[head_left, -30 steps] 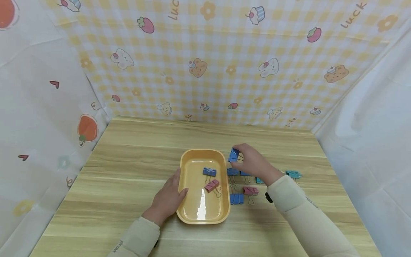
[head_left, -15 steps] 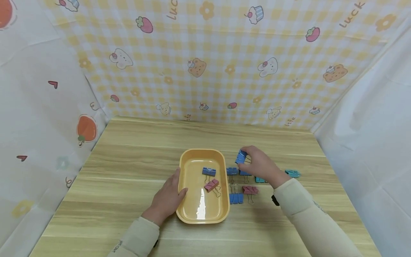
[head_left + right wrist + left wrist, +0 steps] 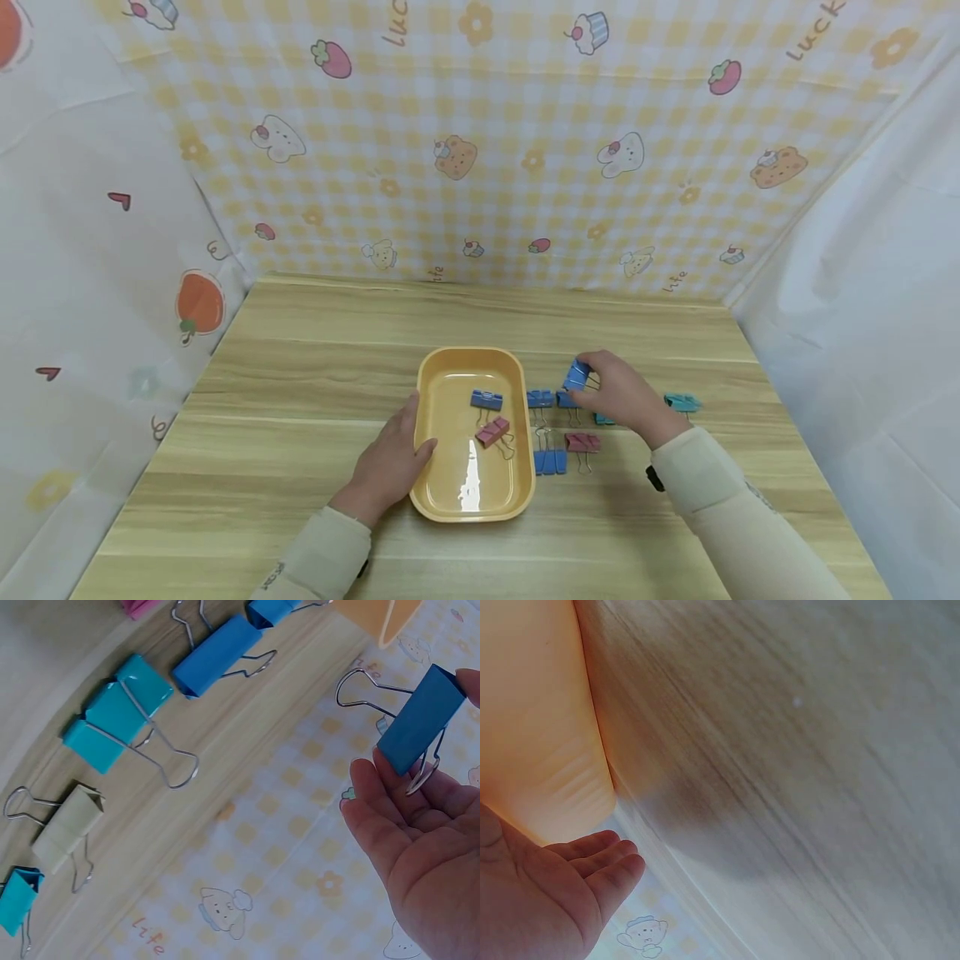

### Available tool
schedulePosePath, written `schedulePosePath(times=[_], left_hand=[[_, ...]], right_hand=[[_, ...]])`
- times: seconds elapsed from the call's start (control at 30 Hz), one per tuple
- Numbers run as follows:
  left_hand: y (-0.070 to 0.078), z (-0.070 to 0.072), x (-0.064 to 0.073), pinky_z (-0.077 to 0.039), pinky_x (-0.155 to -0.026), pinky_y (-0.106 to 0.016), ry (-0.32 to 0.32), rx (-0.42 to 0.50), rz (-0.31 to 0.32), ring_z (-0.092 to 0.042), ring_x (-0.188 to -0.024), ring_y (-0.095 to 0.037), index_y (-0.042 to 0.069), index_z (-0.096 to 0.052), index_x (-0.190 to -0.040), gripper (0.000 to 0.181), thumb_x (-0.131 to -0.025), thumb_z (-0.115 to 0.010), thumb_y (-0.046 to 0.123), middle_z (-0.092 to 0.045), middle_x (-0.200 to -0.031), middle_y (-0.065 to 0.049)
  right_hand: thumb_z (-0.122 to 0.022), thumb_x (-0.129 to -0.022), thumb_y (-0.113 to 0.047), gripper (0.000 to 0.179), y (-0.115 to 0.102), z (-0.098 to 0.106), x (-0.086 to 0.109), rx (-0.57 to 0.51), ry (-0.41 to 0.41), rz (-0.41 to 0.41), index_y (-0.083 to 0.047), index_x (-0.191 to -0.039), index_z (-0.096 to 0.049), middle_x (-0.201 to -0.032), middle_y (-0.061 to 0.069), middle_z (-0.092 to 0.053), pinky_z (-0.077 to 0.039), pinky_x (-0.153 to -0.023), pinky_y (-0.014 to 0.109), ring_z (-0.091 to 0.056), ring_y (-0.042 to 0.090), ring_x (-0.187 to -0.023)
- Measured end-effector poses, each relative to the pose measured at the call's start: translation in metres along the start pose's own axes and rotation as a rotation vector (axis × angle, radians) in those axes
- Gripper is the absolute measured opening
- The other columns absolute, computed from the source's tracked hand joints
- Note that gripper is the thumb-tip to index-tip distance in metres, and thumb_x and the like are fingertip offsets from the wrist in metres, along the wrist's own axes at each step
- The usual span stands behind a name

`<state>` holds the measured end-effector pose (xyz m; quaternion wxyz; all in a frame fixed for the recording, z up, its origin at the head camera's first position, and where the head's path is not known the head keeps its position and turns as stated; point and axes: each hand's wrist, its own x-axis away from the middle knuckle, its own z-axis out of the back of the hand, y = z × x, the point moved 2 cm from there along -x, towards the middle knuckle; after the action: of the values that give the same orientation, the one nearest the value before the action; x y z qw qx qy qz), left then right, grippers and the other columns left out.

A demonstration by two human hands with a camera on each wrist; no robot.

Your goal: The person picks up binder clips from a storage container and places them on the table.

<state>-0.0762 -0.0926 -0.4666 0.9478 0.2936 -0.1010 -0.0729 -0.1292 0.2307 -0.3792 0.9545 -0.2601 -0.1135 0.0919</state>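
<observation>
My left hand (image 3: 390,462) holds the left side of a yellow tray (image 3: 450,408), thumb over the rim and fingers along the outer wall. Inside the tray lie a blue binder clip (image 3: 487,400) and a pink binder clip (image 3: 492,432). Above the row of clips to the tray's right, my right hand (image 3: 618,392) pinches another blue binder clip (image 3: 422,720) by its ends, wire handles spread. Beneath and beside that hand are more blue clips (image 3: 217,654), a large teal clip (image 3: 120,712), a cream clip (image 3: 67,825) and a small teal clip (image 3: 20,900).
A second blue clip (image 3: 551,462) and a pink clip (image 3: 582,442) lie nearer the front, right beside the tray. The wooden table (image 3: 322,358) ends at a yellow checked cloth (image 3: 540,192) behind, with white cloth (image 3: 97,250) at the sides.
My right hand has moved to the right and slightly toward me, away from the tray, carrying the blue binder clip. My left hand and the tray have stayed in place.
</observation>
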Motion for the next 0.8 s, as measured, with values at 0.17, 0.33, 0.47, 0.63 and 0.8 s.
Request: schedulePosePath(times=[0.17,0.33,0.47,0.63,0.8], left_hand=[[0.0,-0.001,0.0,-0.042,-0.099,-0.055,0.002,-0.007,-0.004,-0.039,-0.134,-0.041,0.006,-0.008,-0.155,0.078,-0.098,-0.055,0.032,-0.036,-0.148,-0.027],[-0.001,-0.001,0.0,-0.042,-0.098,-0.055,0.003,-0.009,-0.006,-0.039,-0.134,-0.041,0.005,-0.008,-0.155,0.078,-0.098,-0.055,0.032,-0.036,-0.147,-0.027],[-0.001,-0.001,0.0,-0.043,-0.097,-0.055,0.007,-0.015,-0.006,-0.041,-0.133,-0.041,0.006,-0.008,-0.155,0.079,-0.098,-0.055,0.032,-0.037,-0.147,-0.027],[-0.001,-0.001,-0.001,-0.043,-0.098,-0.055,-0.001,-0.013,0.001,-0.04,-0.133,-0.041,0.005,-0.008,-0.155,0.079,-0.098,-0.055,0.032,-0.037,-0.147,-0.027],[0.0,0.001,-0.001,-0.042,-0.099,-0.055,-0.005,-0.005,-0.006,-0.038,-0.134,-0.041,0.004,-0.008,-0.155,0.078,-0.098,-0.054,0.032,-0.035,-0.148,-0.027]], right_hand=[[-0.065,-0.091,-0.027,0.065,0.004,0.0,0.004,0.004,-0.006,-0.013,0.009,-0.14,-0.041,-0.138,0.027,-0.046,-0.042,-0.099,0.055,-0.048,0.043,-0.125],[-0.065,-0.091,-0.026,0.065,0.01,-0.001,0.008,0.006,-0.013,-0.027,0.009,-0.14,-0.04,-0.141,0.029,-0.043,-0.041,-0.099,0.056,-0.046,0.044,-0.125],[-0.066,-0.09,-0.025,0.066,0.014,-0.002,0.01,0.015,-0.011,-0.032,0.011,-0.139,-0.041,-0.139,0.03,-0.044,-0.042,-0.099,0.056,-0.047,0.045,-0.125],[-0.067,-0.089,-0.023,0.065,0.018,-0.002,0.014,0.018,-0.007,-0.043,0.013,-0.137,-0.042,-0.136,0.031,-0.046,-0.042,-0.099,0.055,-0.048,0.045,-0.124],[-0.067,-0.089,-0.026,0.064,0.022,-0.002,0.019,0.035,-0.023,-0.086,0.013,-0.135,-0.044,-0.135,0.031,-0.049,-0.043,-0.098,0.055,-0.05,0.044,-0.122]])
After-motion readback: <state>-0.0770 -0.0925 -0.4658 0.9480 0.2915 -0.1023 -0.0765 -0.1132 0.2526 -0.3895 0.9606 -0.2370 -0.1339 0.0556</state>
